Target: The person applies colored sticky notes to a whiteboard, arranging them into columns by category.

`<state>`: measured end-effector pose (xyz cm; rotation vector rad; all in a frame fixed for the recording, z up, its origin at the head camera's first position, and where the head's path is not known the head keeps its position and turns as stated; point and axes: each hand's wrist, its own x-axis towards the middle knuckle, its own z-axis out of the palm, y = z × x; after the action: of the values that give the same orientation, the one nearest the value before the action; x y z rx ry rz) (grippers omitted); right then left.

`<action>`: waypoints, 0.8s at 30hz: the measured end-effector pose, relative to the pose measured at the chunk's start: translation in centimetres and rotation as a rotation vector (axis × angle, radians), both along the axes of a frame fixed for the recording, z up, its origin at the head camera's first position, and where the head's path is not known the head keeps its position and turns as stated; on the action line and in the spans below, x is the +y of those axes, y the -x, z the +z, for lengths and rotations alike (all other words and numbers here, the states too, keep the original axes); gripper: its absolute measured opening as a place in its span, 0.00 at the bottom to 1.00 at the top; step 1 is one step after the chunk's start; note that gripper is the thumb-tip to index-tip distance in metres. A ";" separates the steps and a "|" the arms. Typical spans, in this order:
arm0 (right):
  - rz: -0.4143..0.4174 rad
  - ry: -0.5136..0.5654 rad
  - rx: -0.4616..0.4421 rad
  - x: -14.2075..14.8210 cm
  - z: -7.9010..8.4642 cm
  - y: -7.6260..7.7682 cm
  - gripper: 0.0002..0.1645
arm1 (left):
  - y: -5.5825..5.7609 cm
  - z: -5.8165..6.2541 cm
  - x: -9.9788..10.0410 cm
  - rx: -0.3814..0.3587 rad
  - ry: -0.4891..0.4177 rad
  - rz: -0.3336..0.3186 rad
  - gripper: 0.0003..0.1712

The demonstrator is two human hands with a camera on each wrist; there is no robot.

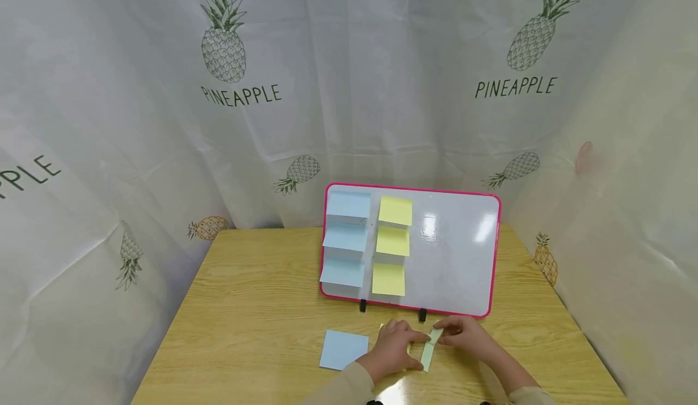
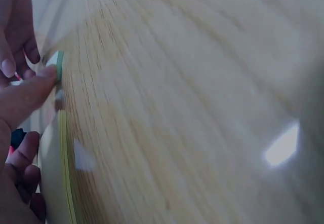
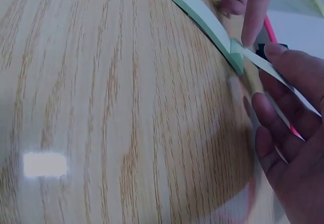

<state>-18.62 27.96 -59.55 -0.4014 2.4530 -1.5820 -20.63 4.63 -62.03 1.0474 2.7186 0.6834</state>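
Observation:
A narrow pale green sticky note pad [image 1: 428,356] lies on the table in front of the whiteboard. My left hand [image 1: 394,347] presses it down with extended fingers, one fingertip near the far end and another at the near end. My right hand [image 1: 465,337] pinches the top green sheet [image 3: 263,64] between thumb and fingers. That sheet bends up from the pad at the far end, its other part still against the pad. Partly hidden beneath my left hand is a yellow sticky note pad [image 2: 55,168]. A blue sticky note pad [image 1: 343,349] lies left of it.
A pink-framed whiteboard [image 1: 455,253] leans at the back on black feet [image 1: 422,315]. It bears a column of three blue notes [image 1: 349,204] and a column of three yellow notes [image 1: 395,211]. Pineapple-print curtains [image 1: 382,90] enclose the wooden table [image 1: 245,308].

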 end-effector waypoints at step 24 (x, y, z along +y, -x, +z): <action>-0.159 -0.045 -0.082 0.0 0.6 1.4 0.12 | 1.5 -1.8 -0.7 0.011 -0.062 -0.145 0.33</action>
<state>-20.05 28.01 -58.99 -0.1349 2.5070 -1.5643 -22.18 3.94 -63.84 1.2519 2.6134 0.7438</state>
